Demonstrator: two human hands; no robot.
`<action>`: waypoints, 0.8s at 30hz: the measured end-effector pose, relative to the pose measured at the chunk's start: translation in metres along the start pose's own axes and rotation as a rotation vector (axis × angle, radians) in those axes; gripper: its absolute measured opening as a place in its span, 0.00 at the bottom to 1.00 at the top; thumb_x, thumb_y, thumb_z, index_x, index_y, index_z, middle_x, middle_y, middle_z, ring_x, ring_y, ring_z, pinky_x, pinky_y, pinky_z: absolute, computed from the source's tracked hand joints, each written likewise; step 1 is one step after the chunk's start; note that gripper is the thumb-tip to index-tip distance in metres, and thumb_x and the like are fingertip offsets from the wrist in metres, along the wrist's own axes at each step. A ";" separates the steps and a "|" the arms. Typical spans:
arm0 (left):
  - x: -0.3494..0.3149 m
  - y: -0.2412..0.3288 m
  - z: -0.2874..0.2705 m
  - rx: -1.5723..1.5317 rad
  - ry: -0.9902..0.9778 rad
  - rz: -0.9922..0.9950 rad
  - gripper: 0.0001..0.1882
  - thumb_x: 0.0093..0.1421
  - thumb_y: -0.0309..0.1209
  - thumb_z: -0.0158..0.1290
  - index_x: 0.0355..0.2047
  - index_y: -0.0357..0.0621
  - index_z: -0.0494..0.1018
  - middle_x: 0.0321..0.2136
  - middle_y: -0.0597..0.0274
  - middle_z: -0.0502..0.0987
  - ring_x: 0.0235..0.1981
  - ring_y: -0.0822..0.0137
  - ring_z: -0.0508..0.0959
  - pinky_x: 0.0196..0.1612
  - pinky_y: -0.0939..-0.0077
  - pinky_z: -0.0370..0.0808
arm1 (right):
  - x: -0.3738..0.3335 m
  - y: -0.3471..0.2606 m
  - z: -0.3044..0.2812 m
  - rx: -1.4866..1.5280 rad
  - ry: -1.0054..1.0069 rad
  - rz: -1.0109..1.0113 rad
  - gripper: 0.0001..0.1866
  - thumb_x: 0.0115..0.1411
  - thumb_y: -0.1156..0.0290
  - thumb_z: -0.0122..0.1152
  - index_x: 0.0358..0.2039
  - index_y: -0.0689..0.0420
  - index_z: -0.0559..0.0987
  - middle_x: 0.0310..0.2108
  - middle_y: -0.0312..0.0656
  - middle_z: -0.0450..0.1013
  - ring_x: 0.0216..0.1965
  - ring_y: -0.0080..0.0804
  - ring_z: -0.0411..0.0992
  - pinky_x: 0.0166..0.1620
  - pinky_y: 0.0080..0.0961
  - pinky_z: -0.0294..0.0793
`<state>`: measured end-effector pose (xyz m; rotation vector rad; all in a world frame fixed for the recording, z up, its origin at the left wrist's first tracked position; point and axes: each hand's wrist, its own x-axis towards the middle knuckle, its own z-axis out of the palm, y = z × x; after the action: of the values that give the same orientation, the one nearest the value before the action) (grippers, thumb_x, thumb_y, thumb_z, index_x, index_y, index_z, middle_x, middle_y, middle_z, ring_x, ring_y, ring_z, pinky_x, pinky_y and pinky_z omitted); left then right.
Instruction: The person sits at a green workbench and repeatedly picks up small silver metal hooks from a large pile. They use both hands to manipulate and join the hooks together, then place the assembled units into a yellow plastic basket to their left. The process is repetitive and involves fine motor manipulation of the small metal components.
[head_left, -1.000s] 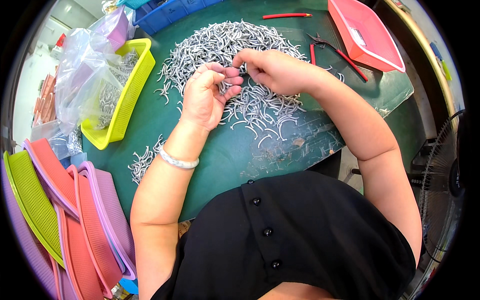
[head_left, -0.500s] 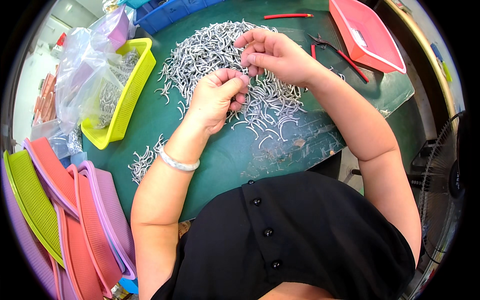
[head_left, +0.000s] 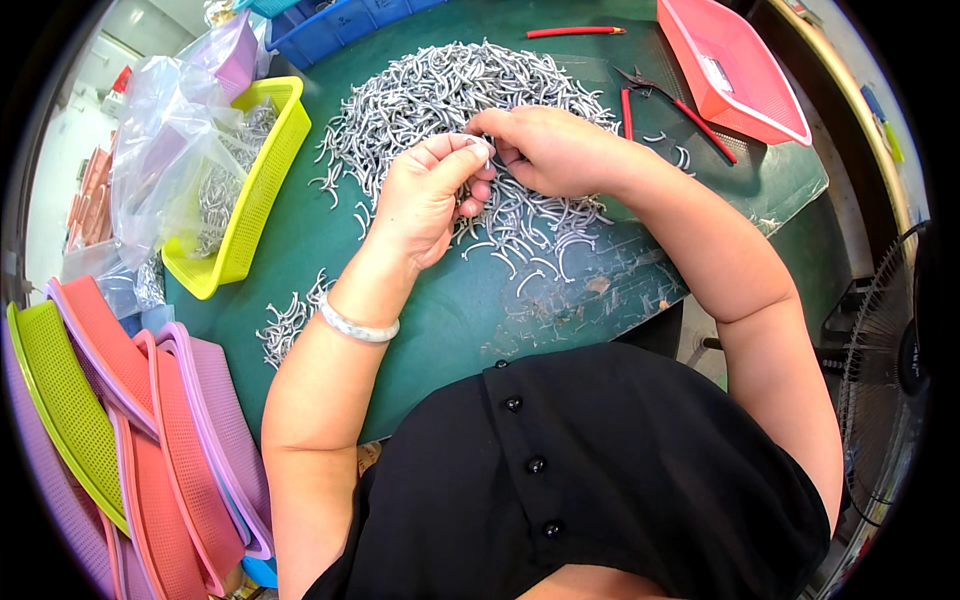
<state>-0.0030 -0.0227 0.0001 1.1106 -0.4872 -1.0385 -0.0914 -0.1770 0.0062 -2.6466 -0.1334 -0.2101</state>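
Note:
A large heap of small curved grey metal pieces (head_left: 420, 100) lies on the green table, under and beyond both hands. My left hand (head_left: 430, 195) is closed in a pinch at the heap's near side, a pale bangle round its wrist. Something small and whitish shows at its thumb tip, too little to name. Reaching in from the right, my right hand (head_left: 560, 150) has its fingers curled, and its index fingertip meets the left fingertips. What it holds, if anything, is hidden. A smaller pile of the same pieces (head_left: 288, 325) sits by my left forearm.
A yellow-green basket (head_left: 272, 180) with plastic-bagged metal pieces stands at the left. Several stacked coloured baskets (head_left: 180, 450) are lower left. Red-handled pliers (head_left: 690, 115) and a pink basket (head_left: 735, 75) lie at the back right. A blue crate (head_left: 350, 25) stands behind; a fan (head_left: 885, 360) is at right.
My right hand has come down toward me from over the heap, its fingers turning downward to meet the left fingertips. My left hand has stayed nearly still, pinching.

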 end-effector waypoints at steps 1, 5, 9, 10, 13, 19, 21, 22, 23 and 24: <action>0.000 0.000 0.000 -0.009 -0.003 0.000 0.02 0.55 0.26 0.50 0.27 0.41 0.71 0.21 0.65 0.72 0.18 0.78 0.70 0.18 0.87 0.65 | 0.000 -0.001 0.000 -0.007 -0.007 0.006 0.20 0.47 0.79 0.50 0.44 0.58 0.66 0.23 0.44 0.69 0.30 0.41 0.70 0.33 0.34 0.68; -0.001 0.002 0.001 -0.025 0.033 0.010 0.02 0.55 0.24 0.47 0.29 0.41 0.69 0.24 0.64 0.72 0.21 0.74 0.70 0.21 0.85 0.65 | -0.001 0.002 0.000 0.027 0.073 -0.019 0.22 0.46 0.80 0.50 0.45 0.59 0.66 0.22 0.42 0.68 0.26 0.40 0.70 0.31 0.32 0.68; -0.001 0.005 0.001 -0.056 0.088 0.010 0.05 0.53 0.23 0.47 0.32 0.41 0.67 0.25 0.63 0.72 0.22 0.73 0.70 0.21 0.84 0.66 | -0.001 0.003 -0.005 0.112 0.164 -0.052 0.23 0.45 0.82 0.50 0.45 0.60 0.65 0.19 0.39 0.67 0.22 0.33 0.68 0.27 0.26 0.67; -0.001 0.004 0.001 -0.036 0.119 0.002 0.05 0.54 0.23 0.47 0.32 0.41 0.67 0.24 0.63 0.72 0.21 0.73 0.70 0.21 0.84 0.65 | -0.001 0.003 -0.006 0.132 0.196 -0.073 0.23 0.44 0.83 0.50 0.45 0.60 0.65 0.19 0.38 0.67 0.21 0.31 0.68 0.26 0.25 0.66; -0.001 0.003 0.005 0.076 0.157 -0.028 0.05 0.55 0.25 0.49 0.32 0.42 0.67 0.22 0.65 0.70 0.20 0.75 0.69 0.20 0.85 0.64 | -0.001 -0.001 -0.009 0.196 0.190 -0.109 0.24 0.44 0.83 0.50 0.45 0.60 0.65 0.18 0.37 0.65 0.20 0.28 0.66 0.25 0.22 0.65; 0.002 0.002 -0.001 0.051 0.173 -0.017 0.05 0.55 0.26 0.50 0.31 0.41 0.68 0.20 0.67 0.70 0.17 0.78 0.67 0.17 0.87 0.63 | -0.002 0.007 -0.003 0.003 0.131 -0.116 0.25 0.43 0.80 0.53 0.46 0.59 0.65 0.21 0.37 0.66 0.26 0.32 0.67 0.31 0.27 0.66; 0.002 0.002 -0.002 0.048 0.174 -0.029 0.04 0.55 0.27 0.50 0.31 0.41 0.69 0.20 0.67 0.70 0.17 0.78 0.67 0.16 0.88 0.63 | -0.002 0.002 -0.006 -0.022 0.028 -0.080 0.26 0.43 0.79 0.54 0.46 0.59 0.65 0.22 0.37 0.66 0.28 0.34 0.66 0.33 0.29 0.66; 0.001 0.003 0.000 0.076 0.180 -0.034 0.04 0.55 0.27 0.50 0.31 0.41 0.69 0.20 0.67 0.70 0.17 0.78 0.67 0.16 0.88 0.63 | -0.003 0.000 -0.007 -0.035 -0.024 -0.062 0.26 0.43 0.78 0.55 0.47 0.58 0.65 0.23 0.36 0.66 0.30 0.34 0.66 0.34 0.30 0.66; 0.001 0.003 0.001 0.104 0.185 -0.040 0.04 0.55 0.27 0.50 0.30 0.41 0.69 0.20 0.67 0.70 0.17 0.78 0.67 0.16 0.88 0.63 | -0.003 -0.002 -0.009 -0.037 -0.026 -0.079 0.25 0.43 0.78 0.55 0.46 0.59 0.66 0.23 0.38 0.68 0.31 0.37 0.67 0.35 0.31 0.67; 0.001 0.003 0.001 0.105 0.176 -0.038 0.04 0.55 0.27 0.50 0.31 0.41 0.69 0.20 0.67 0.70 0.17 0.78 0.67 0.16 0.88 0.63 | -0.004 -0.003 -0.010 -0.039 -0.028 -0.096 0.24 0.43 0.77 0.55 0.45 0.59 0.66 0.23 0.40 0.69 0.32 0.39 0.68 0.36 0.33 0.67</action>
<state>-0.0019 -0.0233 0.0029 1.2963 -0.3838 -0.9461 -0.0967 -0.1798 0.0156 -2.6852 -0.2680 -0.2094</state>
